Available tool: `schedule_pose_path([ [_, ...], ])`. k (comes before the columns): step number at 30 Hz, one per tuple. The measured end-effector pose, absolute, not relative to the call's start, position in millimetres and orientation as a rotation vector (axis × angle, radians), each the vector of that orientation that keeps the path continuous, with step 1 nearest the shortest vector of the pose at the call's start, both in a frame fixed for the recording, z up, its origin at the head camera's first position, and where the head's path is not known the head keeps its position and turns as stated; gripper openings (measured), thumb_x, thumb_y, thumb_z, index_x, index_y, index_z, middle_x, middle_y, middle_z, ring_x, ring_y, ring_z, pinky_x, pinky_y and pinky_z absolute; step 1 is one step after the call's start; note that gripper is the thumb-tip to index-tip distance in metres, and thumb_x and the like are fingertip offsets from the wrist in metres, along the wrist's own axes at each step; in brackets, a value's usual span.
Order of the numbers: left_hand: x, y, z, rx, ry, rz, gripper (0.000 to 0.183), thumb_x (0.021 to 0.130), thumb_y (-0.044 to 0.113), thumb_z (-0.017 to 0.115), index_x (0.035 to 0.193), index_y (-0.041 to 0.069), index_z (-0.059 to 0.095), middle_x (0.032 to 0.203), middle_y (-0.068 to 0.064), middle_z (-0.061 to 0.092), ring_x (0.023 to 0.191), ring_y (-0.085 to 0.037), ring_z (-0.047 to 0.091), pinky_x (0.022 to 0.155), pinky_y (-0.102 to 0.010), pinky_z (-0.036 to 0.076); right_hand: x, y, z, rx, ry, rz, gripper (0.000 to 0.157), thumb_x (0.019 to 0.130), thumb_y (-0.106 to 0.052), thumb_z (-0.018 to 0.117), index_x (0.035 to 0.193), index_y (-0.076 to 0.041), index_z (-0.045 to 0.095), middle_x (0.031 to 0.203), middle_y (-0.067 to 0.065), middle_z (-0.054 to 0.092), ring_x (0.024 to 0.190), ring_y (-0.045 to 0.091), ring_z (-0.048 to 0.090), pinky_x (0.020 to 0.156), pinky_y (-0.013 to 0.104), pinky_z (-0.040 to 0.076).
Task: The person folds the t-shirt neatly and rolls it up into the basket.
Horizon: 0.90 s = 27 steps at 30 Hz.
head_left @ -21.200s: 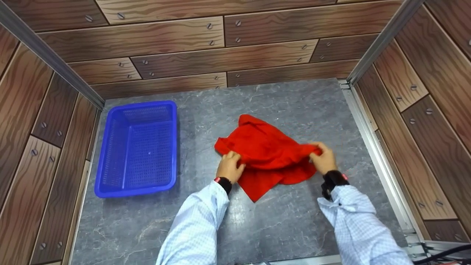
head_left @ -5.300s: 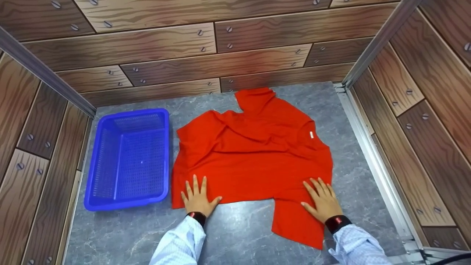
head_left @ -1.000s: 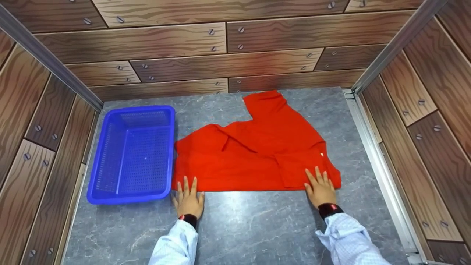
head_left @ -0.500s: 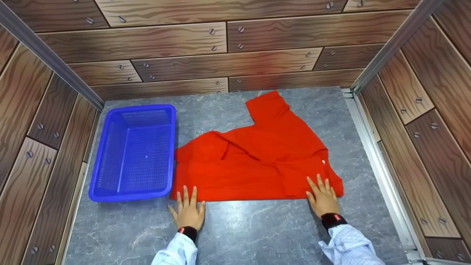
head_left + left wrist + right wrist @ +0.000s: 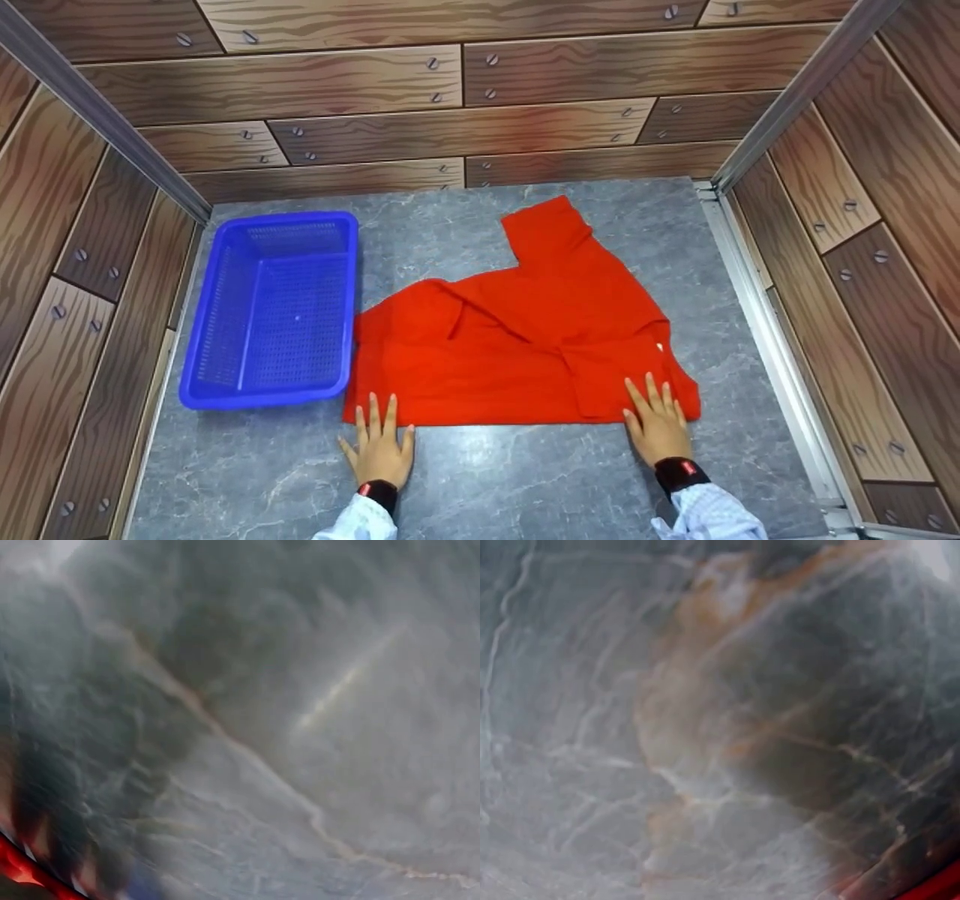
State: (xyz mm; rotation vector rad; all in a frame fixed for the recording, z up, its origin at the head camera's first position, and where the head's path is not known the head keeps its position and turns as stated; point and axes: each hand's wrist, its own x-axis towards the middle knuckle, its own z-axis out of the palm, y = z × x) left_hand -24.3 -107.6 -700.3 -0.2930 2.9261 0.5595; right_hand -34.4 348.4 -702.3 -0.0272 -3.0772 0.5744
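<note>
A red T-shirt [image 5: 480, 375] lies on the grey marbled surface in the head view, its near side folded over into a straight front edge. One sleeve points toward the back wall; the other lies folded back on the shirt at the right, near a small white neck label. My left hand [image 5: 382, 454] rests flat with spread fingers on the shirt's near left corner. At the near right, by the neckline, my right hand [image 5: 660, 427] lies flat with its fingers on the cloth. Both wrist views show mostly blurred marbled surface.
A blue perforated plastic basket [image 5: 349, 300] stands left of the shirt, close against its hem. Wood-patterned walls [image 5: 375, 82] enclose the back and sides. A metal rail [image 5: 772, 330] runs along the right edge of the marbled surface [image 5: 510, 487].
Over the last second both flat hands have drawn the shirt toward me. Earlier it was crumpled, then spread out; its near side and near sleeve have since been folded over.
</note>
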Motion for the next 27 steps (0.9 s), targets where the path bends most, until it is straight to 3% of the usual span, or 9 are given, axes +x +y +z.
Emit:
schedule_pose_path([
  [8,-18.2,-101.1,-708.0,-0.35,2.977,0.588,0.062,0.088,0.053,0.046,0.143,0.03,0.031,0.154,-0.003,0.015,0.14,-0.033,0.007,0.1,-0.07,-0.001,-34.3,345.9,-701.4,-0.035,-3.057,0.556,0.054,0.088,-0.029,0.058,0.139,-0.023,0.041,0.147,0.018,0.03,0.133,0.047,0.022,0.104,0.06,0.018],
  [12,-25.2,-93.8,-706.1,-0.39,3.068,0.646,0.059,0.085,0.05,0.052,0.135,0.02,0.044,0.148,-0.011,0.027,0.136,-0.038,0.018,0.101,-0.068,0.006,-38.3,346.0,-701.8,-0.035,-2.998,0.52,0.052,0.083,-0.029,0.061,0.133,-0.02,0.048,0.143,0.017,0.036,0.13,0.044,0.028,0.099,0.06,0.02],
  [16,-48.2,-89.7,-693.1,-0.399,3.196,0.757,0.05,0.084,0.042,0.057,0.119,0.006,0.055,0.131,-0.022,0.043,0.125,-0.041,0.032,0.102,-0.059,0.019,-57.5,348.3,-698.3,-0.033,-2.875,0.532,0.038,0.078,-0.029,0.063,0.113,-0.012,0.064,0.125,0.019,0.05,0.119,0.042,0.036,0.093,0.058,0.024],
  [20,-80.6,-88.3,-678.8,-0.433,3.234,0.863,0.049,0.086,0.036,0.057,0.117,-0.001,0.054,0.127,-0.025,0.046,0.124,-0.041,0.036,0.1,-0.052,0.029,-91.4,349.8,-686.5,-0.029,-2.787,0.627,0.022,0.079,-0.022,0.063,0.092,-0.006,0.069,0.111,0.019,0.057,0.111,0.04,0.041,0.09,0.054,0.03],
  [22,-98.3,-88.0,-674.0,-0.497,3.194,0.907,0.051,0.087,0.035,0.056,0.12,-0.003,0.052,0.129,-0.025,0.044,0.125,-0.041,0.034,0.101,-0.052,0.03,-111.8,349.1,-677.4,-0.045,-2.776,0.707,0.02,0.081,-0.018,0.062,0.093,-0.004,0.069,0.111,0.021,0.057,0.11,0.04,0.043,0.091,0.053,0.032],
  [27,-137.2,-89.1,-660.0,-0.734,2.944,0.99,0.057,0.088,0.036,0.053,0.128,-0.004,0.045,0.137,-0.027,0.037,0.128,-0.044,0.032,0.102,-0.053,0.029,-161.6,345.5,-654.1,-0.188,-2.838,0.911,0.031,0.086,-0.013,0.056,0.112,0.001,0.061,0.123,0.026,0.049,0.115,0.044,0.039,0.099,0.05,0.029],
])
